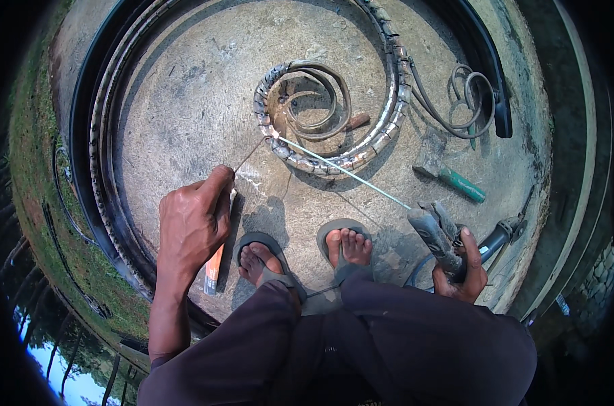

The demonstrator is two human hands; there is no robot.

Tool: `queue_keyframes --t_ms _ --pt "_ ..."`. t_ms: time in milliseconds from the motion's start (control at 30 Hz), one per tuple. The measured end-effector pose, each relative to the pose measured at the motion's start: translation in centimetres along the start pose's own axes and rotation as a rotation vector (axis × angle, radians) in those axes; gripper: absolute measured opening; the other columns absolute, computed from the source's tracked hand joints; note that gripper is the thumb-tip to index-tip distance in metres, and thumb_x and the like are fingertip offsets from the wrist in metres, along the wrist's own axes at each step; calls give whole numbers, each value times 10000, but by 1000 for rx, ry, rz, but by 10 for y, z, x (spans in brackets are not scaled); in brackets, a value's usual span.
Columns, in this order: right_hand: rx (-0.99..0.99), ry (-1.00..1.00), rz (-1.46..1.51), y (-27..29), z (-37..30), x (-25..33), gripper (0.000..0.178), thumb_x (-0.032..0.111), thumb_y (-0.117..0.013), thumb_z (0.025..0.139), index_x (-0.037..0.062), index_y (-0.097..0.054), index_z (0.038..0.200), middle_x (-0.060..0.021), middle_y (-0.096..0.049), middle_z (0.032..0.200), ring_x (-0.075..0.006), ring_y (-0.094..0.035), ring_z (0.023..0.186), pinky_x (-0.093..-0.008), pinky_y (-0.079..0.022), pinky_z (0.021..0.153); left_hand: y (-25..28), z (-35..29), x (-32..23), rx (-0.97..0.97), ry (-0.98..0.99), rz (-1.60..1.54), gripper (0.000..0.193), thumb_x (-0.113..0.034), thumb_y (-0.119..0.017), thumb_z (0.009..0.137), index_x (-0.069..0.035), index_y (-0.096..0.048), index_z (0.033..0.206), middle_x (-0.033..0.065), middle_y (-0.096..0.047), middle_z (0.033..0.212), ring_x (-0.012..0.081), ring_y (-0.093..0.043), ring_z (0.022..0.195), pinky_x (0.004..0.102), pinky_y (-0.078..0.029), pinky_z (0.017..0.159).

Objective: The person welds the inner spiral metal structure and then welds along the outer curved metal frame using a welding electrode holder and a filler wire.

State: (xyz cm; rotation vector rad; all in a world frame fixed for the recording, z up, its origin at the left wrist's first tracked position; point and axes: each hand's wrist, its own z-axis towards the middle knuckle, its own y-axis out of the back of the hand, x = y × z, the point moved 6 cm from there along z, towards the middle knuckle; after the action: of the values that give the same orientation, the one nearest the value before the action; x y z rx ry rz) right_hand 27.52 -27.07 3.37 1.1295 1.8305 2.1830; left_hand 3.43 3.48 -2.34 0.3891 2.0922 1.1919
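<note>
My left hand (pixel 195 216) is closed around a thin dark metal rod (pixel 251 154), whose far tip reaches the inner end of a spiral metal band (pixel 307 162). In my right hand (pixel 466 271) is a grey welding electrode holder (pixel 432 237). A long pale welding rod (pixel 344 172) runs from its jaws to the same spot on the band, where a small bright patch shows. Dark seam marks cross the band at intervals. Beneath my left hand is an orange and white strip-like thing (pixel 213 269); whether the hand touches it is hidden.
A green-handled hammer (pixel 461 185) lies on the concrete slab (pixel 185 108). A dark power tool (pixel 499 235) sits beyond my right hand. Cable loops (pixel 472 101) lie at the right, a flat coil (pixel 313 128) inside the spiral. A black curved rim (pixel 90 88) encloses the left. My sandalled feet (pixel 347 245) stand nearby.
</note>
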Motion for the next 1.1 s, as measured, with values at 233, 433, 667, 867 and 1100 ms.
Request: queue_keyframes --t_ms 233,433,667,867,1100 --pt "12 -41 3 1 -6 -1 781 -105 -672 709 73 -491 1447 -149 -700 894 -216 -696 758 -289 -512 700 3 -4 3 -2 46 -36 162 -70 -634 917 -78 -662 1077 207 -688 792 399 -672 669 463 -481 597" --pt "15 -30 7 -5 9 4 762 -98 -689 761 90 -469 1466 -130 -690 887 -179 -680 772 -273 -508 704 16 2 7 -66 38 15 153 -64 -613 908 -76 -645 1057 193 -665 791 399 -664 707 468 -484 631" --pt "4 -23 9 -11 5 0 776 -102 -700 729 83 -488 1453 -124 -684 850 -181 -672 716 -274 -504 685 3 10 4 -28 15 50 174 -66 -625 919 -56 -667 1088 200 -692 817 409 -669 715 461 -485 628" --pt "3 -2 67 -5 9 2 774 -102 -679 615 -64 -521 1371 -266 -667 1234 -347 -736 997 -356 -583 837 10 13 1 -47 6 41 164 -70 -628 916 -68 -663 1076 196 -678 773 403 -660 684 470 -471 607" --pt "42 27 50 -14 6 -3 768 -83 -657 595 -74 -542 1354 -270 -669 1220 -363 -733 982 -376 -580 849 4 10 3 -33 9 49 108 -123 -634 897 -128 -605 1001 162 -605 638 394 -634 608 494 -465 573"
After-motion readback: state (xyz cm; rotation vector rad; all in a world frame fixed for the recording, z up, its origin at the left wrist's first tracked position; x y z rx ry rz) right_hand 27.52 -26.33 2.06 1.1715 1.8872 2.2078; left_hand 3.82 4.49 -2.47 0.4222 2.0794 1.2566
